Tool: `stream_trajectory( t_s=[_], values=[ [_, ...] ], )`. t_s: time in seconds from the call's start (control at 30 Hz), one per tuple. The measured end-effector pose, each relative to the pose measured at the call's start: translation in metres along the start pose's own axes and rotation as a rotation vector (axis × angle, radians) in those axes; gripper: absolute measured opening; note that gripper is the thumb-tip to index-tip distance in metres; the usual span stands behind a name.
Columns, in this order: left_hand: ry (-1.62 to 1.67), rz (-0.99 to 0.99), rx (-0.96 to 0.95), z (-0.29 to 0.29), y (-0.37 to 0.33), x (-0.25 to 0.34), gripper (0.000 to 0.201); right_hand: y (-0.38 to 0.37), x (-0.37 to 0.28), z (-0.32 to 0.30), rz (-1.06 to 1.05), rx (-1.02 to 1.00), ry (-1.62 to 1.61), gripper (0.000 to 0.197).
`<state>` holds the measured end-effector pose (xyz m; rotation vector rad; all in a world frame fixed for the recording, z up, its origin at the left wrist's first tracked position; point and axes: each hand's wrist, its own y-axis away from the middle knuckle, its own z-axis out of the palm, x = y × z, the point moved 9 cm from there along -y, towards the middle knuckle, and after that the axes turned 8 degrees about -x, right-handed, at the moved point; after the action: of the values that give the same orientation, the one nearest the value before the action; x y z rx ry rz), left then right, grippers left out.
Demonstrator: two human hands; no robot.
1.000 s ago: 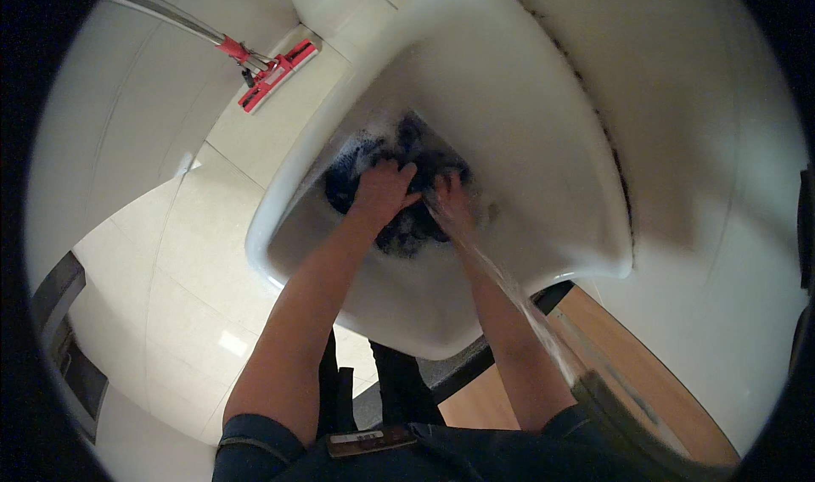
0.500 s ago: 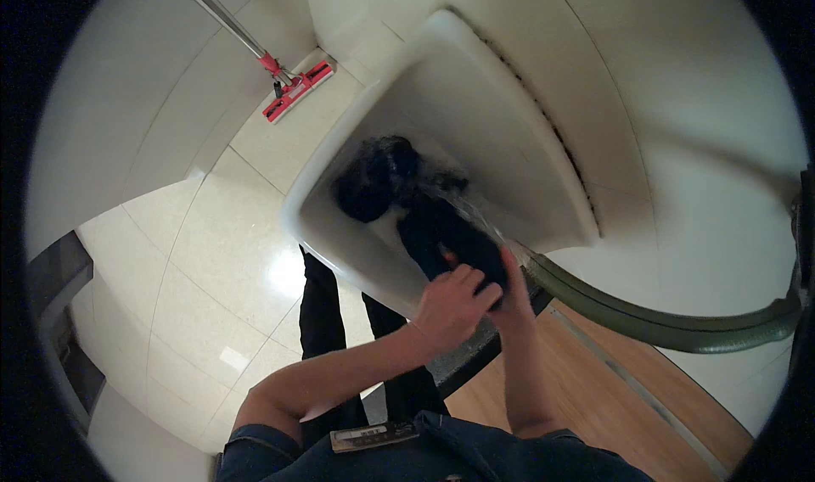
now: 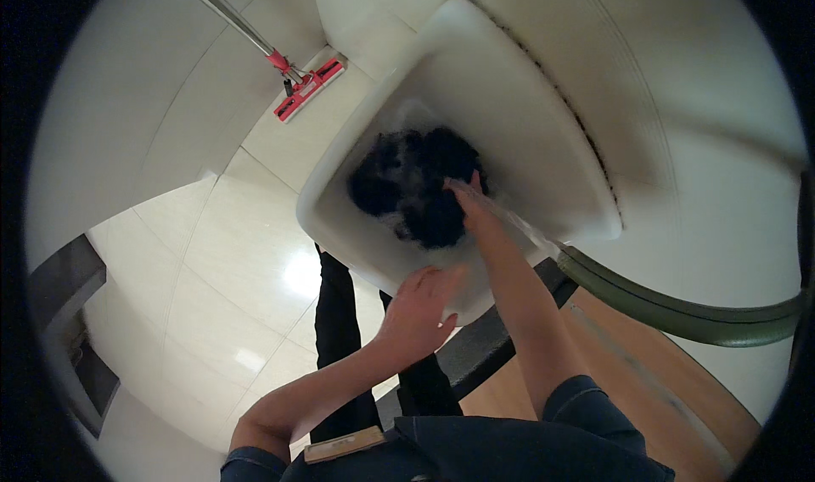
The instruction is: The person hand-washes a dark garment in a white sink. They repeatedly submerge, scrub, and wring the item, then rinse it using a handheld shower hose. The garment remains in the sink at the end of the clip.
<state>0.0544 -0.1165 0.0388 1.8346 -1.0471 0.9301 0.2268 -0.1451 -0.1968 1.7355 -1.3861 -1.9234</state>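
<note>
Dark navy-black cloth (image 3: 433, 223) lies bunched and soaked in foamy water at the low end of a white basin (image 3: 548, 134). My right hand (image 3: 469, 202) reaches down onto the cloth's right side, fingers apart and touching it. A water stream (image 3: 518, 223) runs from the mouth of a green hose (image 3: 671, 308) toward that hand and the cloth. Over the near rim hovers my left hand (image 3: 420, 305), its fingers stretched out, slightly blurred and holding nothing. Whether the cloth is one piece or several I cannot tell.
A red-headed mop (image 3: 310, 89) with a metal pole leans beyond the basin at upper left. Beige tiles (image 3: 225, 270) cover the floor on the left. A dark ledge (image 3: 484, 346) and a wood-coloured panel (image 3: 586, 355) lie near my right arm.
Both hands have let go of the bunched cloth, which has dropped back into the water. My right hand has moved farther into the basin; my left has drawn back toward me.
</note>
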Motion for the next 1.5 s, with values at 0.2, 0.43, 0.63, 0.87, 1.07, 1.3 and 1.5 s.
stream_trajectory(
  t_s=[0.2,0.43,0.63,0.87,1.07,1.3,1.5],
  values=[
    [0.126,-0.148,0.062,-0.021,0.002,-0.035,0.060,0.014,0.031,0.026,0.016,-0.181,0.851,0.096],
    [0.468,-0.309,0.281,0.004,-0.053,-0.116,0.058,0.062,-0.018,0.001,-0.385,0.197,0.599,0.059],
    [2.097,-0.462,0.115,0.079,-0.087,-0.175,0.078,0.197,-0.114,0.077,-0.352,-0.141,0.198,0.042],
    [1.042,-0.179,0.249,0.061,-0.094,-0.171,0.051,0.230,-0.108,0.090,-0.468,0.061,0.543,0.059],
    [1.862,-0.588,0.313,0.102,-0.078,-0.139,0.040,0.085,-0.068,-0.009,-0.046,0.275,0.673,0.036],
    [1.093,-0.664,0.330,0.052,-0.047,-0.173,0.063,0.044,-0.036,-0.077,-0.203,0.290,0.614,0.042],
    [-0.405,-0.240,0.105,0.000,-0.102,-0.125,0.091,0.039,0.018,-0.002,-0.091,0.241,1.210,0.048]
  ],
)
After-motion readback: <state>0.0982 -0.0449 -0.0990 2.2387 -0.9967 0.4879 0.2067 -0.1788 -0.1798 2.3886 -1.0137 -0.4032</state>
